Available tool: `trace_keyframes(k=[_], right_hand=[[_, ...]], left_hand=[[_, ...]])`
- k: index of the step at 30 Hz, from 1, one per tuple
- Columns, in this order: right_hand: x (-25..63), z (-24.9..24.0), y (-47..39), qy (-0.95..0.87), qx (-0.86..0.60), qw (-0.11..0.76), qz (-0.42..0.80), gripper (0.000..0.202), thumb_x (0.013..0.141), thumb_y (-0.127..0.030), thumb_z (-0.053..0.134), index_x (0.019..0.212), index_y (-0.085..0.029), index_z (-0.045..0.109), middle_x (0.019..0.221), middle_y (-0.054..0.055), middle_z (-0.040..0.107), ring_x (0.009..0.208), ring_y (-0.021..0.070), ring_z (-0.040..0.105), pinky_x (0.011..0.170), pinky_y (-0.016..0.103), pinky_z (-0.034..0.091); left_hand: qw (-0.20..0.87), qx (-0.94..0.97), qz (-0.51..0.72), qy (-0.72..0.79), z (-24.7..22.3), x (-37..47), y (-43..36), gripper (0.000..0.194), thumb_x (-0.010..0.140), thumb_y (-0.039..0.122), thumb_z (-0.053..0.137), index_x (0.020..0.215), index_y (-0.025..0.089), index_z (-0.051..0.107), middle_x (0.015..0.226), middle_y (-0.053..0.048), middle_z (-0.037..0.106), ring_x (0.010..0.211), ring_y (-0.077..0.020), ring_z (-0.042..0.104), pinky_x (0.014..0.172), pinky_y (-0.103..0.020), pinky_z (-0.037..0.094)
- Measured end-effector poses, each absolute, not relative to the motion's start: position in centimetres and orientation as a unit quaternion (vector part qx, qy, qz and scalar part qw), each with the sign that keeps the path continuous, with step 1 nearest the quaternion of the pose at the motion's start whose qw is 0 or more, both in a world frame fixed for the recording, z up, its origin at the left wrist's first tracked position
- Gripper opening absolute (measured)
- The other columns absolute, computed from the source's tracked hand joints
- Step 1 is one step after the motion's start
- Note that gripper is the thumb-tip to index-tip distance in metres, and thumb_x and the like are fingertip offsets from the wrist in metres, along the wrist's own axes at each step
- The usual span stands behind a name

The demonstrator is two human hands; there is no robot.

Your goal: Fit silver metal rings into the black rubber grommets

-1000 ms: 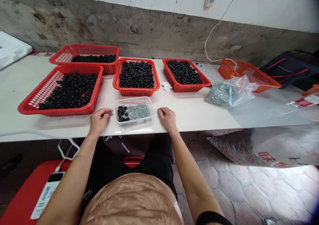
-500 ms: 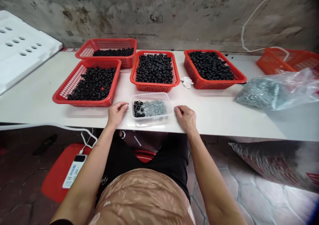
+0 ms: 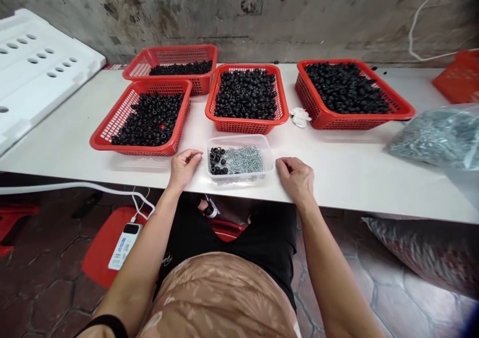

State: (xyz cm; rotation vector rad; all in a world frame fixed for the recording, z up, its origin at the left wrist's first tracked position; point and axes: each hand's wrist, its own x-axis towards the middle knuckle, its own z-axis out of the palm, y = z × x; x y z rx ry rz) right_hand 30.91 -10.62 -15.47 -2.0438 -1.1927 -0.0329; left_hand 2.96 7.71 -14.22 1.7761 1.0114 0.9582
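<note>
A clear plastic tub sits near the front edge of the table. Small black ring-shaped parts lie at its left end, and many small shiny metal pieces fill the rest. Just left of the tub, my left hand rests on the table with thumb and fingers pinched together; no object shows in them. My right hand lies to the right of the tub, fingers curled in against the thumb, also with nothing visible in it. Neither hand appears to touch the tub.
Red baskets of black parts stand behind: front left, back left, middle and right. A crumpled white tissue lies between two baskets. At right is a plastic bag of metal pieces. White foam board leans at left.
The view has shifted slightly, so the table's things appear larger and the right-hand ones farther right. Both hands stay beside the tub in nearly the same pose.
</note>
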Motion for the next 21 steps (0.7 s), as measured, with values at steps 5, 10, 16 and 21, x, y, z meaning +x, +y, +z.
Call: trace_keyframes(k=[5,10,16,21], right_hand=[[30.83,-15.49,-10.71,-0.466,-0.802,0.374,-0.011,0.033,0.09,-0.038,0.051,0.09,-0.017,0.075,0.091,0.011,0.074,0.077,0.0235,0.066,0.071,0.034,0.047],[30.8,-15.4,-10.75,-0.474,-0.8,0.367,-0.021,0.032,0.09,-0.038,0.051,0.091,-0.017,0.075,0.091,0.011,0.074,0.077,0.0233,0.066,0.07,0.034,0.047],[30.81,-15.44,-10.71,-0.479,-0.797,0.367,-0.026,0.032,0.09,-0.037,0.051,0.09,-0.016,0.076,0.089,0.011,0.074,0.077,0.0234,0.066,0.069,0.034,0.047],[30.76,-15.44,-10.74,-0.478,-0.798,0.366,-0.028,0.033,0.09,-0.037,0.049,0.089,-0.017,0.075,0.09,0.01,0.074,0.078,0.0233,0.066,0.071,0.034,0.047]], left_hand=[[0.432,0.708,0.381,0.409,-14.3,2.94,7.61,0.025,0.082,0.035,0.067,0.093,0.015,0.076,0.073,-0.003,0.068,0.065,-0.0147,0.058,0.063,-0.024,0.045],[0.432,0.706,0.388,0.405,-14.46,2.98,7.62,0.025,0.081,0.035,0.067,0.092,0.015,0.076,0.074,-0.003,0.069,0.065,-0.0143,0.058,0.063,-0.024,0.045],[0.424,0.708,0.385,0.413,-14.18,3.08,7.5,0.024,0.081,0.035,0.067,0.091,0.015,0.076,0.073,-0.003,0.069,0.065,-0.0147,0.058,0.062,-0.024,0.045],[0.418,0.712,0.389,0.408,-14.25,3.04,7.51,0.024,0.081,0.034,0.066,0.092,0.015,0.076,0.072,-0.002,0.068,0.065,-0.0146,0.058,0.062,-0.024,0.044]])
